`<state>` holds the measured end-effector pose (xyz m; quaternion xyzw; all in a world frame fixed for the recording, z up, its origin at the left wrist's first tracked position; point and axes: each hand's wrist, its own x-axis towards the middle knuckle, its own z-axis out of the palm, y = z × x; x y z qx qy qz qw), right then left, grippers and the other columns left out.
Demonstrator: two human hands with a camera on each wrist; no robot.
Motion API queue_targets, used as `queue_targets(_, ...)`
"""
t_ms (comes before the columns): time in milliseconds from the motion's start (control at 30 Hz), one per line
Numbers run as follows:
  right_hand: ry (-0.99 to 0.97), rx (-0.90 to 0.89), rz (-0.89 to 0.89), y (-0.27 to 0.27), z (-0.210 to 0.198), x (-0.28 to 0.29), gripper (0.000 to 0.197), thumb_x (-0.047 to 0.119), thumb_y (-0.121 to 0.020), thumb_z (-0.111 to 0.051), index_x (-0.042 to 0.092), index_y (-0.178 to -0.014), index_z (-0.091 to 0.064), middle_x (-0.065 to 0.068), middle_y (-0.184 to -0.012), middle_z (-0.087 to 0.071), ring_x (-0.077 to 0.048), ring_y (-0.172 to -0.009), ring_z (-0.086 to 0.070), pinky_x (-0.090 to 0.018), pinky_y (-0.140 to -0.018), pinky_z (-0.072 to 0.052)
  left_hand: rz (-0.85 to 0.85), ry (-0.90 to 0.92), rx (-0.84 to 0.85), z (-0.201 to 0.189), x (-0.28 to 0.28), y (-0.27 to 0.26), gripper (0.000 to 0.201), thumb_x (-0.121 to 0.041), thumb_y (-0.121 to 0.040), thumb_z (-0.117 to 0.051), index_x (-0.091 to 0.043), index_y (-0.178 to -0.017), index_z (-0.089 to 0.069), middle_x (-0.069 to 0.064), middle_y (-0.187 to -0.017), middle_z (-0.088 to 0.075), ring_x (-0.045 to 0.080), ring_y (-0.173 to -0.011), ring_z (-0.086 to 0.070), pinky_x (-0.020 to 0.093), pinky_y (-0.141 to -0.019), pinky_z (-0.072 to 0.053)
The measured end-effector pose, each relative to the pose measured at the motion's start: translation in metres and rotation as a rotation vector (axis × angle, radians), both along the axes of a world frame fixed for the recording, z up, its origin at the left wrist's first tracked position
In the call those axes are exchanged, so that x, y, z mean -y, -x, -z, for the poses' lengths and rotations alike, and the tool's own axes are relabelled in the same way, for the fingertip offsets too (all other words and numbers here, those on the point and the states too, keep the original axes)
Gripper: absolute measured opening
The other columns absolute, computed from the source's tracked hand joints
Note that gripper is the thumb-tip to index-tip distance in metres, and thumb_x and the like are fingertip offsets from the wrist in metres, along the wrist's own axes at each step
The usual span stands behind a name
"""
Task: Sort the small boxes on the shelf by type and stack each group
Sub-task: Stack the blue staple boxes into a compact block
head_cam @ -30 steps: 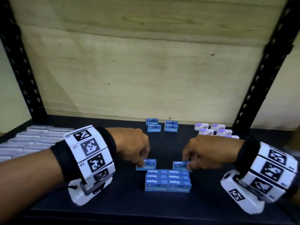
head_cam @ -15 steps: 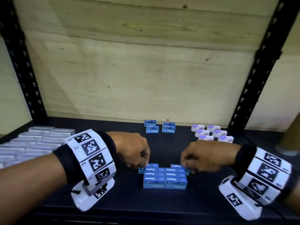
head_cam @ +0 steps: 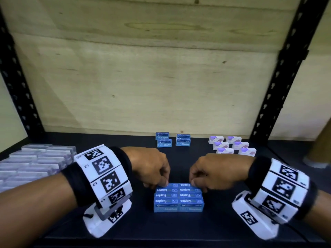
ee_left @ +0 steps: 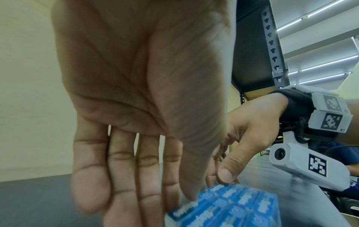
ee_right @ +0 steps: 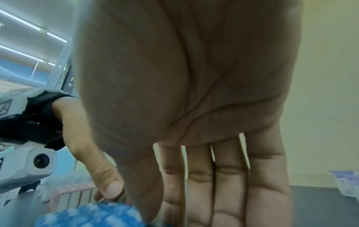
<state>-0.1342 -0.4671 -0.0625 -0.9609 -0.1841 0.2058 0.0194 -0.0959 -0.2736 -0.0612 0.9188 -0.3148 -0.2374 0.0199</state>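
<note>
A tight block of blue staples boxes [head_cam: 178, 200] sits on the dark shelf [head_cam: 179, 228] near its front edge. My left hand [head_cam: 162, 184] pinches the back-left box of the block [ee_left: 233, 204] with thumb in front and fingers behind. My right hand [head_cam: 194, 183] pinches the back-right box [head_cam: 186, 185] the same way. In the right wrist view my right hand [ee_right: 161, 215] has its thumb tip against the blurred blue box [ee_right: 87, 215]. The far sides of both boxes are hidden by the fingers.
Two short stacks of blue staples boxes [head_cam: 164, 142] [head_cam: 183, 141] stand at the back. Several white and purple boxes [head_cam: 232, 146] lie at the back right. Rows of clear plastic boxes [head_cam: 26, 163] fill the left. Black uprights [head_cam: 279, 86] frame the shelf.
Both hands brought their blue boxes inward and down against the back of the block. The two boxes now sit flush with the other rows.
</note>
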Motion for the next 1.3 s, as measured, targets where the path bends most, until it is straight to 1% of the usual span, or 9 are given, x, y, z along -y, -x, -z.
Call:
queue_targets(100,0.021,0.019,0.023,-0.011,-0.005,0.002,0.02,0.039,-0.097,-0.052,0.027,-0.1,-0.068,0.011,-0.085,-0.075,0.003,-0.069,-0.058,-0.024,-0.083,-0.049,-0.02,-0.021,0.055,-0.006,0.003,-0.009,0.026,-0.045,-0.094,-0.056,-0.023,-0.096,-0.07,-0.005,-0.083,-0.075,0.003,-0.064,-0.063,0.021,-0.074,-0.05)
queue_targets(200,0.035,0.127,0.066,-0.033,-0.016,0.009,0.021,0.044,-0.095,-0.055,0.029,-0.103,-0.068,0.012,-0.09,-0.069,-0.008,-0.087,-0.062,-0.03,-0.088,-0.05,-0.031,-0.066,0.221,-0.018,0.008,-0.024,0.028,-0.049,-0.092,-0.056,-0.026,-0.101,-0.069,-0.006,-0.092,-0.073,0.01,-0.082,-0.063,0.024,-0.071,-0.045)
queue_targets(333,0.075,0.257,0.095,-0.066,-0.03,0.017,0.012,0.041,-0.092,-0.062,0.03,-0.097,-0.065,0.017,-0.082,-0.055,-0.015,-0.089,-0.058,-0.029,-0.077,-0.044,-0.055,-0.105,0.409,-0.031,0.014,-0.051,0.021,-0.048,-0.09,-0.06,-0.031,-0.103,-0.065,-0.011,-0.094,-0.059,0.015,-0.087,-0.056,0.029,-0.069,-0.039)
queue_targets(433,0.103,0.288,0.139,-0.096,-0.029,0.021,0.008,0.036,-0.091,-0.066,0.032,-0.095,-0.06,0.008,-0.097,-0.062,-0.018,-0.093,-0.06,-0.031,-0.079,-0.047,-0.081,-0.123,0.443,-0.03,0.02,-0.078,0.026,-0.045,-0.091,-0.062,-0.029,-0.111,-0.064,-0.008,-0.107,-0.062,0.017,-0.093,-0.057,0.029,-0.07,-0.04)
queue_targets(633,0.17,0.258,0.156,-0.139,-0.016,0.019,0.029,0.035,-0.091,-0.069,0.025,-0.117,-0.064,0.006,-0.097,-0.056,-0.018,-0.089,-0.054,-0.03,-0.073,-0.041,-0.089,-0.201,0.401,-0.015,0.033,-0.12,0.04,-0.046,-0.09,-0.065,-0.024,-0.123,-0.062,-0.001,-0.12,-0.062,0.022,-0.104,-0.059,0.03,-0.073,-0.041)
queue_targets(867,0.181,0.227,0.134,-0.159,-0.002,0.015,0.031,0.034,-0.089,-0.071,0.018,-0.115,-0.066,-0.003,-0.111,-0.066,-0.021,-0.085,-0.056,-0.029,-0.07,-0.042,-0.065,-0.215,0.345,-0.002,0.037,-0.143,0.032,-0.04,-0.089,-0.068,-0.019,-0.113,-0.067,0.001,-0.111,-0.066,0.02,-0.087,-0.056,0.03,-0.069,-0.042)
queue_targets(1000,0.171,0.232,0.12,-0.164,0.003,0.014,0.026,0.026,-0.092,-0.068,0.013,-0.114,-0.069,-0.005,-0.111,-0.069,-0.024,-0.094,-0.064,-0.03,-0.073,-0.046,-0.064,-0.202,0.347,0.001,0.035,-0.146,0.029,-0.035,-0.089,-0.069,-0.019,-0.112,-0.066,0.002,-0.11,-0.064,0.021,-0.087,-0.055,0.029,-0.071,-0.042)
queue_targets(1167,0.153,0.242,0.095,-0.156,0.001,0.015,0.018,0.028,-0.09,-0.069,0.018,-0.105,-0.069,0.001,-0.103,-0.069,-0.021,-0.09,-0.063,-0.029,-0.072,-0.046,-0.054,-0.184,0.337,-0.002,0.031,-0.138,0.029,-0.037,-0.088,-0.07,-0.019,-0.11,-0.066,-0.001,-0.107,-0.067,0.02,-0.091,-0.059,0.028,-0.072,-0.044)
queue_targets(1300,0.098,0.219,0.079,-0.132,-0.004,0.014,0.009,0.029,-0.09,-0.068,0.022,-0.094,-0.065,0.008,-0.085,-0.063,-0.016,-0.085,-0.061,-0.028,-0.074,-0.047,-0.046,-0.152,0.317,-0.008,0.024,-0.118,0.024,-0.038,-0.087,-0.071,-0.024,-0.106,-0.066,-0.009,-0.092,-0.061,0.014,-0.085,-0.056,0.027,-0.07,-0.043)
